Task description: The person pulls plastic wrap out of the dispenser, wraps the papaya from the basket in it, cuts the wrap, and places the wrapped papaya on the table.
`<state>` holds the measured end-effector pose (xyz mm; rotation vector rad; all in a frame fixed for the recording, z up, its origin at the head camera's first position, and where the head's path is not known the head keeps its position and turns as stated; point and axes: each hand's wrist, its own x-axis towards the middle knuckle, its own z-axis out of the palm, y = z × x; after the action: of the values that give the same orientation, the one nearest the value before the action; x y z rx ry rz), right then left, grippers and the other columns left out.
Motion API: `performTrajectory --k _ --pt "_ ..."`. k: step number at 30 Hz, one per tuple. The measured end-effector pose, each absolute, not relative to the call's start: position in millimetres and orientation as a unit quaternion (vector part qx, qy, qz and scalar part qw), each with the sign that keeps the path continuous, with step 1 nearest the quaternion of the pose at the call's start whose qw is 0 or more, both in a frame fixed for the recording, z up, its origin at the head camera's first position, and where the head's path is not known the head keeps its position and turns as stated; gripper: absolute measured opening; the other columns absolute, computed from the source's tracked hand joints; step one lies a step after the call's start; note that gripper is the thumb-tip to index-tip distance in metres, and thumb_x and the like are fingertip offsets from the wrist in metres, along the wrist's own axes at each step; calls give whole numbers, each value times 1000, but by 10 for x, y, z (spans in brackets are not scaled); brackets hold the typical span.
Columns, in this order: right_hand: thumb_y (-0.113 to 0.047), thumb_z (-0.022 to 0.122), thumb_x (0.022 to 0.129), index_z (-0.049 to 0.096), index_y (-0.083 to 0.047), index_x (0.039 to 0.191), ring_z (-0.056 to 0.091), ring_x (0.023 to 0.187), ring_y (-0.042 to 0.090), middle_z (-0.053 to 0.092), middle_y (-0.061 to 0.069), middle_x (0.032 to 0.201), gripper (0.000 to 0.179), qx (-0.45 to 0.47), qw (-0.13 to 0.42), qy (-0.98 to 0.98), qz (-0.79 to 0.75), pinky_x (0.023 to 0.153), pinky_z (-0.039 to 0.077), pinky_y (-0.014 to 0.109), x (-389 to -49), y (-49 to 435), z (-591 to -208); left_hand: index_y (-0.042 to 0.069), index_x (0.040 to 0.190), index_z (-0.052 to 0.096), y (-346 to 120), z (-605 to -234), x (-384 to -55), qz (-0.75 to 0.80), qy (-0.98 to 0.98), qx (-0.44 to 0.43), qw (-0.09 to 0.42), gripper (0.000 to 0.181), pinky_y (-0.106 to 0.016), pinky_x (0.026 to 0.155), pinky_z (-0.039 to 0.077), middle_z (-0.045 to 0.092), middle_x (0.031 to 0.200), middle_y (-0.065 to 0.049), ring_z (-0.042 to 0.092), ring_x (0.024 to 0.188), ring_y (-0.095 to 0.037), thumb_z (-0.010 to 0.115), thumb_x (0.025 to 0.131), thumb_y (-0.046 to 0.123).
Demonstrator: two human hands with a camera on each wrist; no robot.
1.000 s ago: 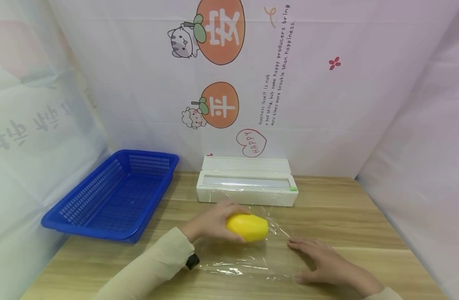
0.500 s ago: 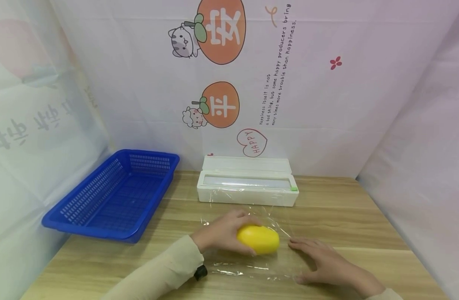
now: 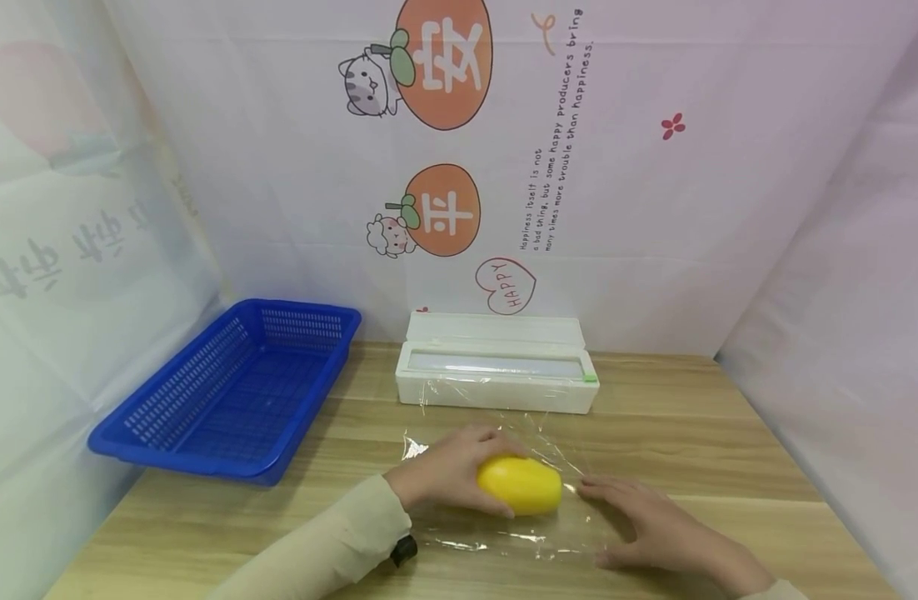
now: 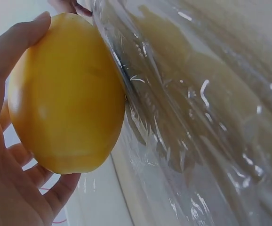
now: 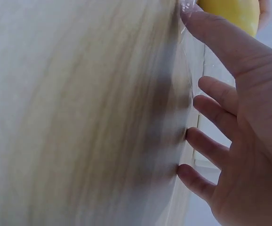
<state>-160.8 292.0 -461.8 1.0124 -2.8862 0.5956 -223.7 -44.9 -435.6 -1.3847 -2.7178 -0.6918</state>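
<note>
My left hand (image 3: 459, 471) grips a smooth yellow oval fruit (image 3: 521, 485), thumb on one side and fingers curled round the other. The fruit lies against a sheet of clear cling film (image 4: 183, 103), which shows creases and bright glints in the left wrist view. To the right, my right hand (image 3: 650, 525) rests with fingers spread and slightly bent at the film's right edge. In the right wrist view its fingertips (image 5: 195, 134) meet the tabletop and its thumb touches the film. The film runs back to a white cling film box (image 3: 496, 392) with its lid raised.
A blue plastic basket (image 3: 294, 433) with slotted sides stands at the left of the wooden table (image 3: 676, 425). A green piece (image 3: 590, 378) sits at the box's right end. White printed cloth (image 3: 616, 292) hangs behind and along both sides.
My left hand has moved right and slightly toward me with the yellow fruit, nearer to the right hand. The right hand has stayed almost in place.
</note>
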Motion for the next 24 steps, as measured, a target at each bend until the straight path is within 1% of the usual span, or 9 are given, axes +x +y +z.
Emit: performTrajectory --k 3,5,9,12,16,20,24 --pt "-62 75 78 57 -22 140 53 126 32 54 1 144 76 329 17 -921 209 97 43 63 -1606 2938 -4592 39 139 55 -447 -4377 -2243 -218 -870 -443 9 77 -29 88 45 54 131 12 49 111 -8 81 71 65" --pt "-60 75 80 57 -24 140 53 126 30 55 0 144 72 320 11 -920 226 98 43 62 -1601 2948 -4558 40 139 54 -449 -4391 -2255 -216 -870 -443 11 77 -29 87 46 54 130 12 48 111 -8 80 71 66" --pt "-54 75 83 59 -26 138 54 126 25 57 -5 141 64 310 7 -918 249 99 46 55 -1595 2972 -4490 41 139 54 -453 -4401 -2268 -214 -871 -441 11 77 -29 86 46 54 128 12 48 110 -8 78 71 69" --pt "-45 75 88 60 -24 136 56 123 22 59 -7 137 54 324 14 -911 257 97 49 49 -1583 2988 -4449 42 139 54 -456 -4397 -2266 -211 -872 -441 9 77 -29 87 45 53 128 13 47 111 -8 77 71 71" --pt "-35 75 91 64 -24 128 60 114 17 64 -8 128 40 334 5 -899 282 90 53 42 -1561 2992 -4423 41 140 54 -454 -4392 -2259 -210 -872 -443 10 78 -30 89 45 53 131 13 47 114 -9 76 72 72" --pt "-31 77 90 67 -23 119 62 104 12 67 -10 117 32 350 -18 -884 309 86 54 35 -1563 2965 -4447 39 140 54 -458 -4396 -2265 -220 -869 -444 13 79 -31 92 46 51 134 13 47 116 -9 76 71 73" --pt "-28 82 85 68 -22 112 62 94 8 68 -12 108 31 381 -14 -868 317 80 55 31 -1577 2917 -4496 41 141 52 -494 -4387 -2270 -241 -866 -438 8 82 -33 93 47 49 137 13 47 117 -8 73 70 77"
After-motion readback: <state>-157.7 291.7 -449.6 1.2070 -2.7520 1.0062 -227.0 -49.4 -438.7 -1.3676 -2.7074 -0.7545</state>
